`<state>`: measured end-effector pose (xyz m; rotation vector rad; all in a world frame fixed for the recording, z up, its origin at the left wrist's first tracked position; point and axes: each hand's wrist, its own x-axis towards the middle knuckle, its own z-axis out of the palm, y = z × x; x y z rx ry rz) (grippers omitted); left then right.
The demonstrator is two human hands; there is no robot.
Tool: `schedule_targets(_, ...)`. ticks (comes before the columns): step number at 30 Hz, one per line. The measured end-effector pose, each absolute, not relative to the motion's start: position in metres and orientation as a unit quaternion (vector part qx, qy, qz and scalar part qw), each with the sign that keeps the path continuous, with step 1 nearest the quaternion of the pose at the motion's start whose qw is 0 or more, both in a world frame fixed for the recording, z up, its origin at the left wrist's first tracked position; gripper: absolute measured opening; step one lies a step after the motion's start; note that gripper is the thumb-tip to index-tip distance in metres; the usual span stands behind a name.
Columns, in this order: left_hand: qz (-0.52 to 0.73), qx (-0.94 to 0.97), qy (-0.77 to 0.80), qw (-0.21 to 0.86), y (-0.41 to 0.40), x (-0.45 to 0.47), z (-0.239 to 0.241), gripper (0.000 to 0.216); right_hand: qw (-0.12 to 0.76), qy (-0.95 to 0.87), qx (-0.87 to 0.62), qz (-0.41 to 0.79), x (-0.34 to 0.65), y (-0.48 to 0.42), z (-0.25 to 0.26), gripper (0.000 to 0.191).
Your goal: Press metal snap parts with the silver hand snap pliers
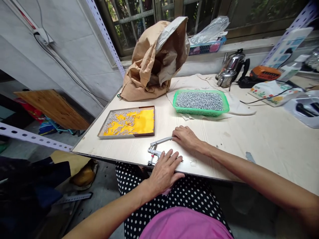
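A small grey metal hand press with a long lever, a spring and a red part stands at the front edge of the table. My right hand has its fingers curled round the end of the raised lever. Stretched out flat, my left hand lies over the lower body of the press at the table edge, hiding part of it. To the left, a shallow tray with a yellow bottom holds many small silver pieces. Behind my right hand a green plastic basket is full of similar small metal pieces.
A large open brown paper sack stands at the back of the table. At the back right are a metal kettle, a small metal pot, an orange-and-black device and a flowered tissue pack. A cable crosses the right side.
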<state>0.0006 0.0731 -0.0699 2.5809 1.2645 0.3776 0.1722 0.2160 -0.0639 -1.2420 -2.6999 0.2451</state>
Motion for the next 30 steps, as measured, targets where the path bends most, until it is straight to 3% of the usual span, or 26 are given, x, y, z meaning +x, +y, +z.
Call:
schedule_targets(5, 0.136, 0.882, 0.427, 0.147, 0.074, 0.001, -0.069, 0.062, 0.073, -0.901, -0.426, 0.035, 0.152, 0.219, -0.050, 0.011)
schedule_targets(11, 0.139, 0.873, 0.443, 0.150, 0.070, -0.001, -0.086, 0.063, 0.037, -0.988, -0.141, 0.057, 0.102, 0.176, -0.035, 0.010)
schedule_targets(15, 0.137, 0.864, 0.465, 0.135, 0.062, 0.000, -0.096, 0.063, -0.004, -0.997, -0.065, 0.032, 0.076, 0.170, -0.040, 0.010)
schedule_targets(18, 0.144, 0.877, 0.442, 0.120, 0.054, -0.002, -0.095, 0.055, 0.014, -0.997, -0.049, 0.054, 0.065, 0.173, -0.044, 0.010)
schedule_targets(20, 0.157, 0.901, 0.391, 0.105, 0.053, -0.009, -0.087, 0.038, 0.056, -0.988, -0.098, 0.104, 0.064, 0.178, -0.040, 0.011)
schedule_targets(22, 0.180, 0.910, 0.366, 0.071, 0.063, -0.027, -0.073, 0.021, 0.153, -0.960, -0.175, 0.158, 0.072, 0.191, -0.025, 0.014)
schedule_targets(24, 0.206, 0.882, 0.424, 0.023, 0.087, -0.056, -0.054, 0.024, 0.285, -0.910, -0.249, 0.172, 0.092, 0.215, -0.002, 0.016)
schedule_targets(27, 0.192, 0.765, 0.614, -0.034, 0.141, -0.108, -0.028, 0.026, 0.416, -0.829, -0.365, 0.083, 0.139, 0.266, 0.033, 0.018)
schedule_targets(30, 0.131, 0.683, 0.718, -0.026, 0.192, -0.147, -0.018, 0.021, 0.422, -0.786, -0.451, -0.015, 0.189, 0.315, 0.044, 0.020)
